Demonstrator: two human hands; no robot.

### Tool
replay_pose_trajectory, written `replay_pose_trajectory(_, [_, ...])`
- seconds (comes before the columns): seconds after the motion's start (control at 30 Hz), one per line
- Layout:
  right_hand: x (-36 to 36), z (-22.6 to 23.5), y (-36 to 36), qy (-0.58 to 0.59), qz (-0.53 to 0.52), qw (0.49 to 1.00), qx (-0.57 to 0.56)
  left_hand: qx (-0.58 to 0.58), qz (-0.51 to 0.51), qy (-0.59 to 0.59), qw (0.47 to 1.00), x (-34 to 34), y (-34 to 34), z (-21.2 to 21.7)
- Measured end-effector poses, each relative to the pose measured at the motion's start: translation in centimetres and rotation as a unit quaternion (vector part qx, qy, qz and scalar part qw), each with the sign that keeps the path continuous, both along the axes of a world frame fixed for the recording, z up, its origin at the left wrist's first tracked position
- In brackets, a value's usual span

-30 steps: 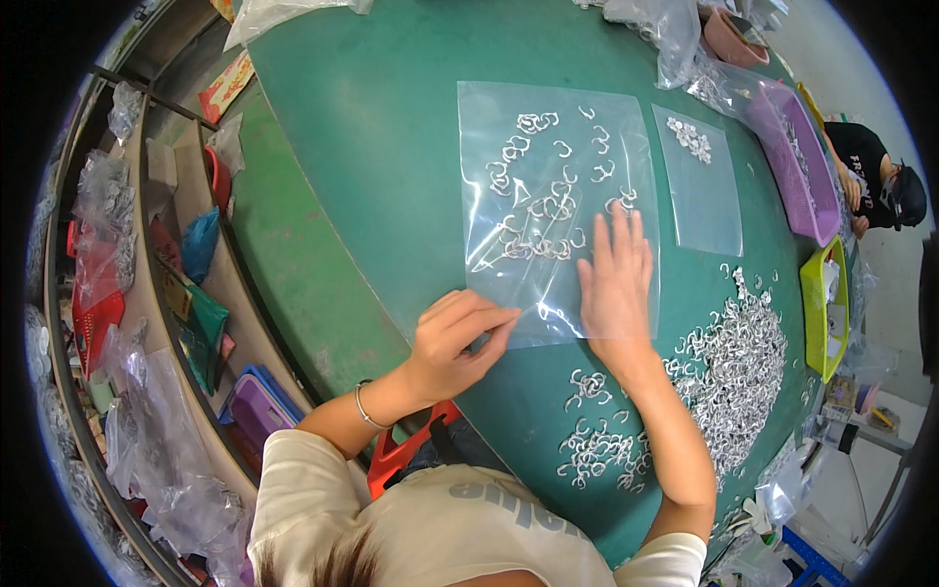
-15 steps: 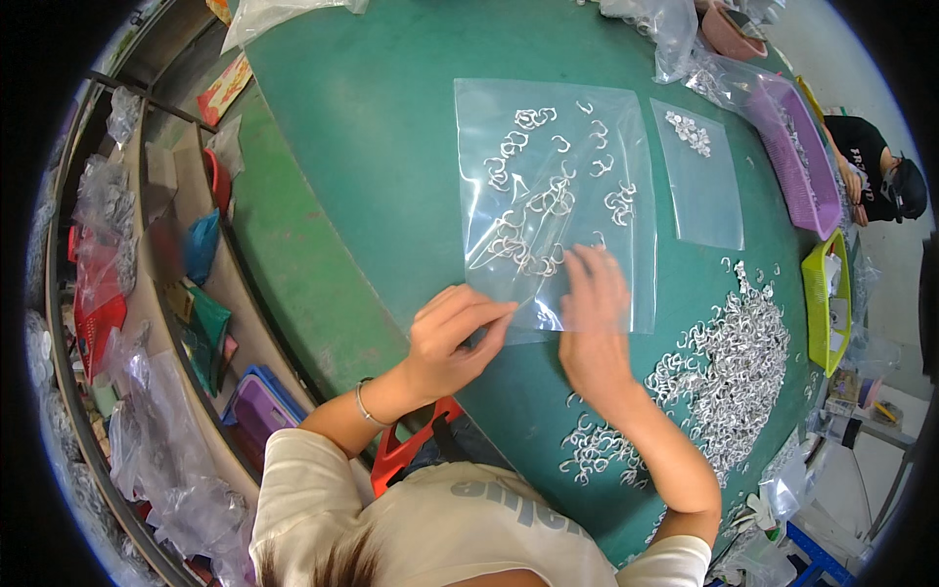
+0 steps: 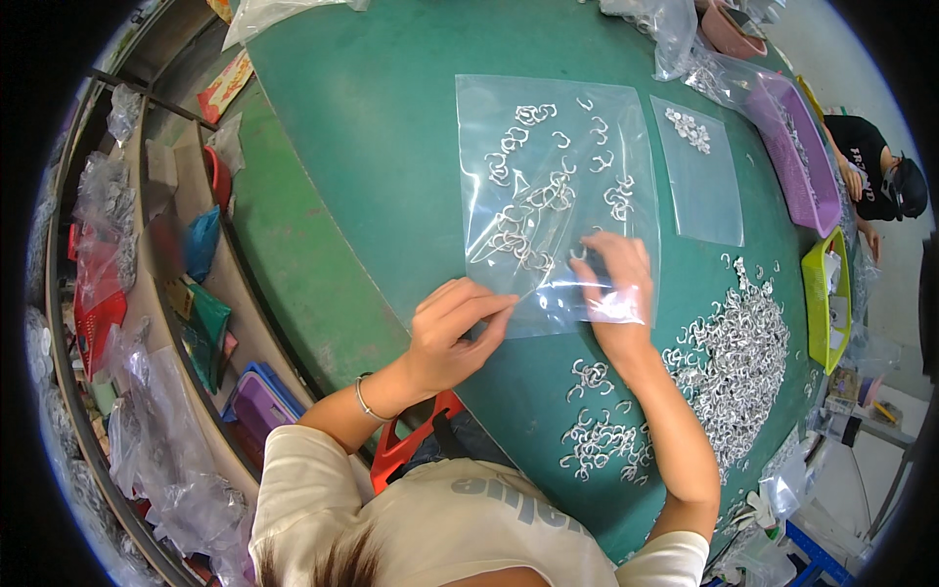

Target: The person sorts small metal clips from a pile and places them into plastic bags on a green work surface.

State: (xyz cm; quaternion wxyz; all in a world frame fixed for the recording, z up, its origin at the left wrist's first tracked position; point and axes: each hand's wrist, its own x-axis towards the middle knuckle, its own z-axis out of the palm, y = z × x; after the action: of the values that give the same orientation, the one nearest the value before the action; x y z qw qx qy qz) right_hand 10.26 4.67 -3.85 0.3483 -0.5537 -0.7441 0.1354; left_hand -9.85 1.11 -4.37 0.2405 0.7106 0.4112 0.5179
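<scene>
A large clear plastic bag [image 3: 548,147] lies flat on the green table [image 3: 391,147], with several small silver metal rings [image 3: 518,196] spread inside it. My left hand [image 3: 455,328] pinches the bag's near edge at its open mouth. My right hand [image 3: 611,284] reaches inside the bag's mouth, fingers curled among the rings; plastic covers part of it. A loose heap of the same silver rings [image 3: 734,352] lies to the right of my right forearm, and a smaller scatter [image 3: 597,440] lies near my elbow.
A smaller clear bag [image 3: 699,176] with a few rings lies to the right. Purple tray [image 3: 792,147] and yellow-green tray [image 3: 827,298] sit at the table's right rim. Another person [image 3: 880,176] sits at far right. Shelves with bags and bins [image 3: 147,293] run along the left.
My right hand has drawn back from flat on top of the bag toward its near edge and now sits inside the mouth. My left hand stays at the bag's near edge.
</scene>
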Motion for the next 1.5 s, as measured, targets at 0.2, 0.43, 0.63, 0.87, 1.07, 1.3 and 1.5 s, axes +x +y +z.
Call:
replay_pose_trajectory(0.2, [1.0, 2.0, -2.5, 0.464, -0.114, 0.804, -0.353, 0.008, -0.004, -0.008, 1.000, 0.0, 0.0, -0.1])
replay_pose_trajectory(0.43, [0.3, 1.8, -1.1, 0.436, -0.143, 0.828, -0.323, 0.010, 0.002, -0.009, 1.000, 0.1, -0.1, 0.1])
replay_pose_trajectory(0.63, [0.5, 1.1, 1.5, 0.064, -0.126, 0.959, -0.246, 0.013, 0.002, 0.000, 1.000, 0.2, -0.1, 0.0])
replay_pose_trajectory(0.87, [-0.2, 0.7, 1.9, -0.026, -0.132, 0.974, -0.185, 0.023, 0.007, 0.005, 1.000, 0.2, -0.1, -0.1])
replay_pose_trajectory(1.07, [1.1, -0.1, 0.2, -0.009, -0.065, 0.997, -0.050, 0.038, 0.010, 0.005, 0.999, 0.3, -0.1, -0.2])
replay_pose_trajectory(1.3, [2.0, 4.5, -6.8, 0.607, -0.069, 0.651, -0.451, 0.114, 0.001, 0.022, 0.993, 0.3, -1.1, 1.0])
replay_pose_trajectory(1.5, [1.6, 6.2, -15.3, 0.660, -0.087, 0.621, -0.414, -0.105, -0.154, -0.090, 0.978, 4.9, -8.6, 4.3])
